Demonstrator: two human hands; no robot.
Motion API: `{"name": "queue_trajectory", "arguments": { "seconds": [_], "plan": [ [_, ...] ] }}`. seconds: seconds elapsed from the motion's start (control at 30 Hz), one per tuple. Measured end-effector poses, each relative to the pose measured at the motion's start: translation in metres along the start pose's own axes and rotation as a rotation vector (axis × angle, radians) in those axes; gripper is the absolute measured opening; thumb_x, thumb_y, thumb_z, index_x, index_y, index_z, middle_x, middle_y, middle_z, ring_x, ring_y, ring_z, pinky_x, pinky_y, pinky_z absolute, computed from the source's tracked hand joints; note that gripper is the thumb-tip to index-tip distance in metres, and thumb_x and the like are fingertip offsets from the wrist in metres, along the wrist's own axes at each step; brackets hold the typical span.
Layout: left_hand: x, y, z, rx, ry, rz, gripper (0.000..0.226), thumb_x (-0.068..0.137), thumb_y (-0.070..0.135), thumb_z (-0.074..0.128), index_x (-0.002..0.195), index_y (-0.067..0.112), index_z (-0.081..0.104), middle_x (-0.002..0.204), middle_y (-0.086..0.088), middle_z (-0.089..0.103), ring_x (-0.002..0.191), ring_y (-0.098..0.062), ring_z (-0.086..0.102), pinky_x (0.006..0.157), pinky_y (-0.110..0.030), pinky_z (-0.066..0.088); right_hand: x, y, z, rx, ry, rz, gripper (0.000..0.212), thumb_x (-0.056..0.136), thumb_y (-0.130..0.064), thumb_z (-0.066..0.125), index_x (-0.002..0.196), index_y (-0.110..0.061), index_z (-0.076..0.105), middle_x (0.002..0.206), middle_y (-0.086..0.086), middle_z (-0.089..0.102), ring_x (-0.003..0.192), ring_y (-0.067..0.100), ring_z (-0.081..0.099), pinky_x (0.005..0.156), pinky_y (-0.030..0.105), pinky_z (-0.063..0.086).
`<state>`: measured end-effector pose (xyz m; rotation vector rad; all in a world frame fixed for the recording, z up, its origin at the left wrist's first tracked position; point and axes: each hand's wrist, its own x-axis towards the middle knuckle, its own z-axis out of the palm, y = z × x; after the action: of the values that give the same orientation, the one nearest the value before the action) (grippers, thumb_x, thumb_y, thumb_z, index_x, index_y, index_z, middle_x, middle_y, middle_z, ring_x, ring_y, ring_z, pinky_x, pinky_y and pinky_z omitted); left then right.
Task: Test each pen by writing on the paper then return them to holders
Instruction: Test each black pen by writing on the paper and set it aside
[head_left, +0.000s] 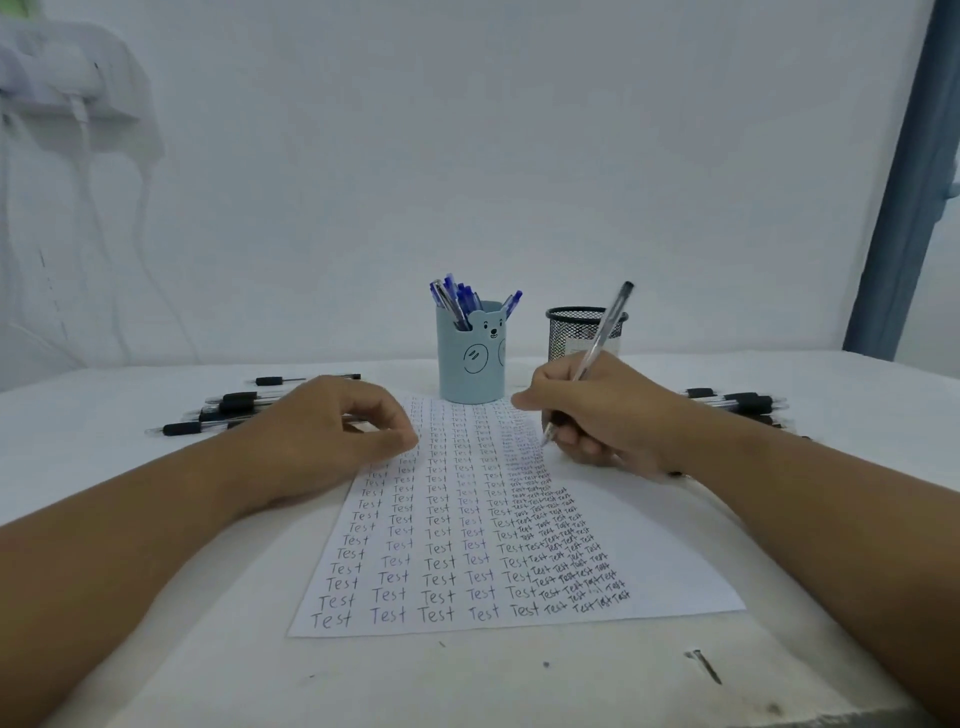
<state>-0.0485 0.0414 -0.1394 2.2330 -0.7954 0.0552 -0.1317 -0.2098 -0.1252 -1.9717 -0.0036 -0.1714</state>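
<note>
The right hand (608, 415) grips a clear ballpoint pen (597, 345) in a writing hold, tip on the upper right of the paper (675, 561), while the left hand (332, 436), loosely curled and holding nothing, pins the sheet's left edge to steady it.

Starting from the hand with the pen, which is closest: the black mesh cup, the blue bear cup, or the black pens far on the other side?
From the right hand:
1. Black mesh cup, just behind it.
2. Blue bear cup, middle back.
3. Black pens, far left.

Clear plastic pen (597, 343), matt paper (467, 587)
</note>
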Motion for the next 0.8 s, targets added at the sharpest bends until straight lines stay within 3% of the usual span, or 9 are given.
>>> {"name": "queue_trajectory", "arguments": {
  "seconds": [0.1,0.2,0.3,0.37,0.67,0.8],
  "plan": [
    [0.001,-0.005,-0.004,0.006,-0.048,-0.027,0.010,0.077,0.039,0.082,0.084,0.032,0.078,0.099,0.020,0.073,0.094,0.003,0.068,0.093,-0.024,0.048,-0.004,0.002,0.002,-0.047,-0.046,0.021,0.037,0.093,-0.028,0.071,0.063,-0.012,0.057,0.051,0.006,0.052,0.041,0.015,0.037,0.038,0.019,0.031],
    [0.002,-0.008,-0.006,0.041,-0.076,-0.043,0.018,0.072,0.045,0.083,0.088,0.038,0.078,0.103,0.019,0.072,0.099,-0.001,0.067,0.104,-0.033,0.048,-0.004,0.006,0.002,-0.105,-0.076,-0.047,0.045,0.084,-0.018,0.080,0.055,-0.014,0.046,0.047,0.006,0.047,0.041,0.015,0.042,0.043,0.021,0.036],
    [0.002,-0.008,-0.006,0.050,-0.073,-0.055,0.021,0.071,0.047,0.083,0.090,0.040,0.077,0.106,0.019,0.071,0.102,0.000,0.066,0.104,-0.033,0.048,-0.001,0.012,0.003,-0.134,-0.062,-0.081,0.050,0.081,0.004,0.073,0.051,-0.013,0.037,0.043,0.004,0.037,0.037,0.012,0.044,0.045,0.020,0.040],
    [0.002,-0.008,-0.007,0.014,-0.074,-0.063,0.022,0.069,0.046,0.083,0.088,0.040,0.078,0.105,0.019,0.072,0.101,0.000,0.066,0.104,-0.032,0.048,0.001,0.014,0.003,-0.149,-0.055,-0.099,0.047,0.079,0.010,0.065,0.049,-0.013,0.037,0.041,0.003,0.037,0.037,0.012,0.043,0.047,0.020,0.040],
    [0.002,-0.009,-0.006,-0.071,-0.100,-0.067,0.025,0.066,0.045,0.083,0.089,0.038,0.079,0.103,0.017,0.073,0.100,-0.002,0.068,0.104,-0.031,0.047,0.003,0.017,0.004,-0.212,-0.063,-0.139,0.044,0.078,0.008,0.063,0.047,-0.014,0.043,0.043,0.004,0.045,0.041,0.013,0.049,0.051,0.022,0.046],
    [0.002,-0.009,-0.006,-0.077,-0.100,-0.070,0.023,0.067,0.043,0.084,0.088,0.037,0.079,0.102,0.017,0.073,0.100,-0.002,0.068,0.105,-0.030,0.047,0.003,0.017,0.004,-0.214,-0.052,-0.136,0.043,0.078,0.007,0.063,0.047,-0.015,0.042,0.043,0.003,0.044,0.040,0.012,0.048,0.049,0.020,0.040]
  ]
}}
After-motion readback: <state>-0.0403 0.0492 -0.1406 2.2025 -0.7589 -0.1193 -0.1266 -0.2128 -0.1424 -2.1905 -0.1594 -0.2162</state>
